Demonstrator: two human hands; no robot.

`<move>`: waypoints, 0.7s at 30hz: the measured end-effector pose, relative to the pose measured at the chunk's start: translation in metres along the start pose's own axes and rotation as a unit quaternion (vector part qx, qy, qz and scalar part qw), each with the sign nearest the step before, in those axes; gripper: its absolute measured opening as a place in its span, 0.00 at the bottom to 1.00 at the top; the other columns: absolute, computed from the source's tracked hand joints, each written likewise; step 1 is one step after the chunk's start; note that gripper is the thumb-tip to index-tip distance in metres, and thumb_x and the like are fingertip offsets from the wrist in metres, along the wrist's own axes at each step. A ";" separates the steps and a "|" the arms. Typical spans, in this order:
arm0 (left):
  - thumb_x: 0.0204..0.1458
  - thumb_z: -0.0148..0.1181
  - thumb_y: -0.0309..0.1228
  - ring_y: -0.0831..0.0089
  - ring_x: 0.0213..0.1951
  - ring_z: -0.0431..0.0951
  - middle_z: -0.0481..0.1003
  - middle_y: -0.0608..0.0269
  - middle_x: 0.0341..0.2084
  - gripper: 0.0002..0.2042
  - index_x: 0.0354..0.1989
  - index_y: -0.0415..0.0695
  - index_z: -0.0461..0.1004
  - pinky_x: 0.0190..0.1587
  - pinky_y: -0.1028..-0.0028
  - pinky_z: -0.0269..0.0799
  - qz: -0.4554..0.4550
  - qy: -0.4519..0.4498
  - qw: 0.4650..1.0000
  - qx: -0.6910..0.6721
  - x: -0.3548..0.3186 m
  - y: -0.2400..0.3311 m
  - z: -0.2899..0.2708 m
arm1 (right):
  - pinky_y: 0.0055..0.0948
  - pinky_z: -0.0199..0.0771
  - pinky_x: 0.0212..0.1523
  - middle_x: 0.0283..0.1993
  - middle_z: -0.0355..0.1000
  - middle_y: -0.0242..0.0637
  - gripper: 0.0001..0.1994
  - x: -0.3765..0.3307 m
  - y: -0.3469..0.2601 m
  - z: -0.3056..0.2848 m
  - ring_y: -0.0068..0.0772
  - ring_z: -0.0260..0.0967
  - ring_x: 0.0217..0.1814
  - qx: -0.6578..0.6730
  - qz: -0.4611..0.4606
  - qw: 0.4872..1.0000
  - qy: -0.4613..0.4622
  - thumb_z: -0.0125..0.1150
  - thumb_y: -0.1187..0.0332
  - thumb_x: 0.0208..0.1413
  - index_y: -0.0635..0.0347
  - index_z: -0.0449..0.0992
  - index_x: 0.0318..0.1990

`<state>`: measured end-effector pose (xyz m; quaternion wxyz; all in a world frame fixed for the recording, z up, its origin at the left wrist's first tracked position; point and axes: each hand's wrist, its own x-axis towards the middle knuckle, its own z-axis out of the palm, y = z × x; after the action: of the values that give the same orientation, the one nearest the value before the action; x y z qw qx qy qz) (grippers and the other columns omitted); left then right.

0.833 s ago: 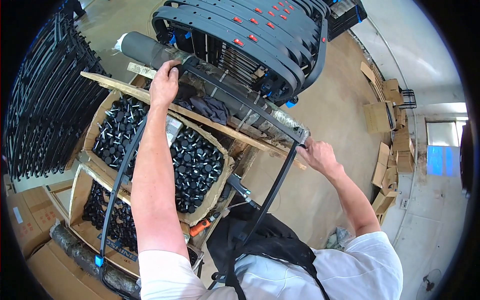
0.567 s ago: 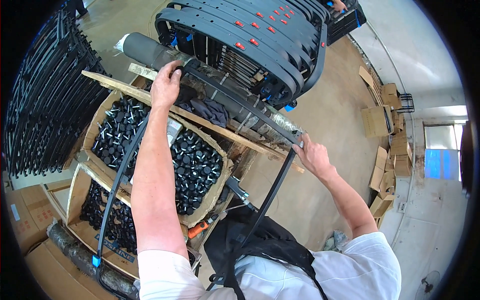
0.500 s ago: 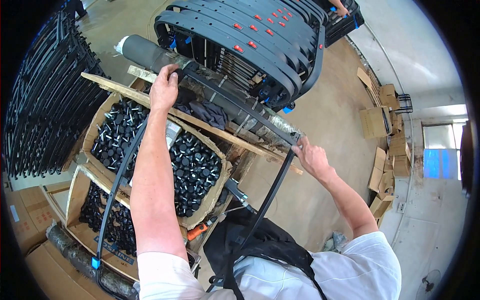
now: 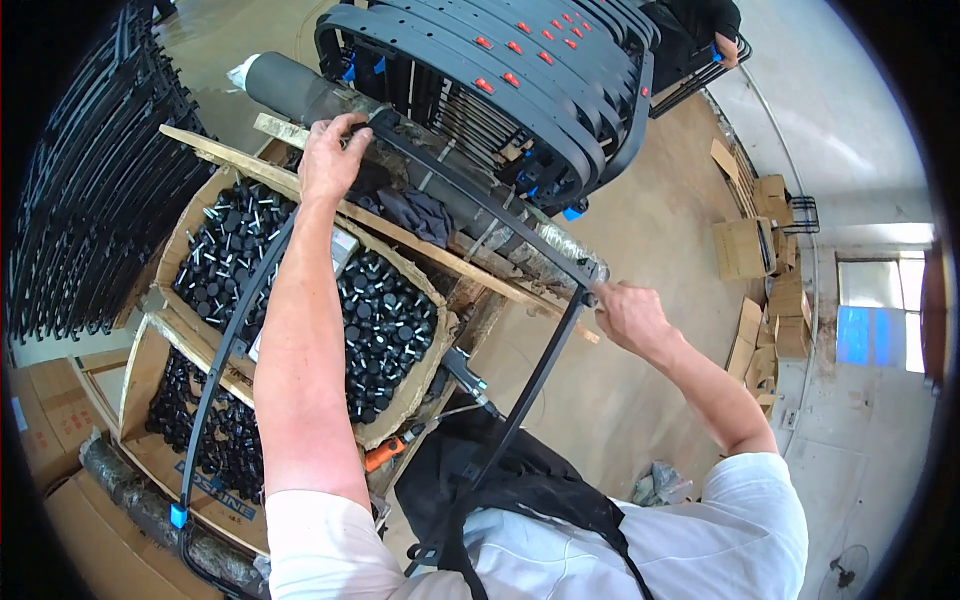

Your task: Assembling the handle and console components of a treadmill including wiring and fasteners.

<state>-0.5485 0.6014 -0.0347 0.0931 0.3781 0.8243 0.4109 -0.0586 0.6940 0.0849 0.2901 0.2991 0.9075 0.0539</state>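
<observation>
A black metal tube frame (image 4: 480, 203) lies across a padded roller-like bar, with one side running down toward my body and the other passing under my left forearm. My left hand (image 4: 332, 165) is at its far left corner, thumb and fingers closed around the black part there. At the right corner, my right hand (image 4: 635, 322) has its fingers curled against the joint and slightly blurred; what they pinch is hidden. Below my left arm is an open carton of black round-headed knobs with metal studs (image 4: 388, 330). A second carton holds small black parts (image 4: 200, 420).
Stacked dark frames with red clips (image 4: 500, 60) stand beyond the bar. Many black frames (image 4: 95, 190) lean at the left. An orange-handled tool (image 4: 384, 455) and a power driver (image 4: 470, 378) lie near my body. A co-worker's hand (image 4: 727, 50) shows at the back; cartons (image 4: 745, 250) line the right wall.
My left thumb and forefinger have shifted at the far left corner. The right hand has moved a little right and down at its joint. The co-worker at the back has come further into view.
</observation>
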 end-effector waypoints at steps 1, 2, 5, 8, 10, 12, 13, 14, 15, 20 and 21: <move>0.66 0.60 0.42 0.58 0.56 0.79 0.78 0.61 0.53 0.16 0.60 0.61 0.80 0.61 0.60 0.73 0.000 0.001 1.000 0.003 0.000 -0.010 -0.003 | 0.50 0.83 0.35 0.33 0.81 0.48 0.11 0.002 -0.008 -0.002 0.53 0.83 0.36 -0.015 -0.008 0.999 -0.042 0.63 0.65 0.54 0.62 0.78 0.40; 0.65 0.61 0.42 0.58 0.57 0.79 0.78 0.61 0.54 0.16 0.60 0.61 0.80 0.61 0.60 0.73 0.019 0.006 1.000 -0.021 -0.001 -0.020 -0.006 | 0.50 0.83 0.35 0.33 0.81 0.48 0.11 0.000 -0.013 -0.002 0.53 0.83 0.36 -0.014 -0.010 0.999 -0.040 0.63 0.65 0.54 0.62 0.78 0.40; 0.64 0.61 0.41 0.57 0.59 0.79 0.80 0.59 0.55 0.16 0.59 0.58 0.80 0.61 0.60 0.73 0.055 0.036 0.996 -0.057 -0.009 -0.019 -0.001 | 0.50 0.83 0.37 0.33 0.82 0.48 0.10 -0.006 -0.013 -0.004 0.52 0.83 0.37 0.021 0.017 1.000 0.008 0.62 0.66 0.54 0.62 0.79 0.39; 0.64 0.58 0.39 0.55 0.54 0.82 0.83 0.57 0.49 0.16 0.57 0.52 0.80 0.61 0.60 0.73 0.005 0.034 0.995 -0.098 -0.001 -0.012 -0.003 | 0.50 0.83 0.38 0.33 0.82 0.47 0.10 0.002 -0.013 -0.006 0.52 0.83 0.38 -0.046 0.000 0.997 -0.066 0.61 0.65 0.54 0.61 0.79 0.39; 0.64 0.60 0.39 0.56 0.56 0.81 0.82 0.57 0.51 0.16 0.57 0.53 0.80 0.60 0.61 0.74 0.011 0.007 0.999 -0.044 -0.007 -0.007 0.000 | 0.49 0.83 0.38 0.33 0.82 0.47 0.10 -0.007 -0.007 0.002 0.52 0.83 0.38 -0.005 0.015 1.000 -0.017 0.59 0.63 0.56 0.60 0.79 0.38; 0.64 0.60 0.39 0.56 0.56 0.80 0.81 0.56 0.52 0.16 0.58 0.53 0.81 0.59 0.61 0.74 0.039 0.030 0.999 0.001 -0.005 0.000 0.003 | 0.50 0.83 0.38 0.33 0.82 0.48 0.10 -0.004 0.005 0.003 0.52 0.83 0.38 -0.052 -0.020 0.997 -0.047 0.60 0.63 0.57 0.61 0.79 0.37; 0.64 0.61 0.38 0.56 0.57 0.80 0.80 0.57 0.53 0.16 0.58 0.55 0.81 0.59 0.61 0.74 0.055 0.030 0.998 -0.019 -0.004 -0.006 -0.001 | 0.50 0.83 0.38 0.33 0.82 0.48 0.10 -0.003 0.002 0.006 0.52 0.83 0.37 -0.091 -0.057 0.991 -0.076 0.60 0.63 0.57 0.61 0.79 0.37; 0.64 0.61 0.38 0.56 0.57 0.79 0.80 0.57 0.53 0.16 0.59 0.56 0.81 0.59 0.62 0.74 0.070 0.039 0.996 -0.032 0.001 -0.022 -0.008 | 0.50 0.83 0.38 0.33 0.82 0.48 0.10 0.002 -0.005 0.001 0.52 0.83 0.37 -0.088 -0.064 0.992 -0.066 0.60 0.63 0.57 0.61 0.79 0.37; 0.64 0.59 0.35 0.54 0.58 0.79 0.80 0.55 0.54 0.17 0.60 0.58 0.80 0.61 0.60 0.74 0.112 0.047 0.990 -0.071 -0.002 -0.037 -0.008 | 0.51 0.83 0.38 0.32 0.81 0.49 0.11 0.001 -0.014 -0.005 0.53 0.83 0.37 -0.032 -0.028 0.998 -0.043 0.61 0.62 0.59 0.62 0.79 0.38; 0.53 0.59 0.39 0.49 0.57 0.81 0.81 0.48 0.54 0.31 0.71 0.57 0.70 0.62 0.56 0.74 0.026 0.000 0.999 -0.035 -0.003 -0.008 0.001 | 0.53 0.82 0.38 0.32 0.81 0.53 0.24 0.007 -0.017 0.009 0.58 0.82 0.36 0.075 0.011 0.997 0.008 0.57 0.48 0.66 0.66 0.76 0.43; 0.54 0.63 0.45 0.48 0.59 0.79 0.81 0.47 0.55 0.36 0.75 0.56 0.64 0.63 0.55 0.73 -0.002 -0.018 1.000 0.023 -0.002 0.006 0.001 | 0.53 0.82 0.38 0.32 0.81 0.53 0.24 0.013 -0.012 0.009 0.58 0.82 0.36 0.076 0.000 0.997 0.019 0.57 0.48 0.66 0.66 0.76 0.43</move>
<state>-0.5428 0.6032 -0.0313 0.1002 0.3858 0.8327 0.3843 -0.0681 0.6904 0.0678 0.2490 0.3190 0.9144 -0.0100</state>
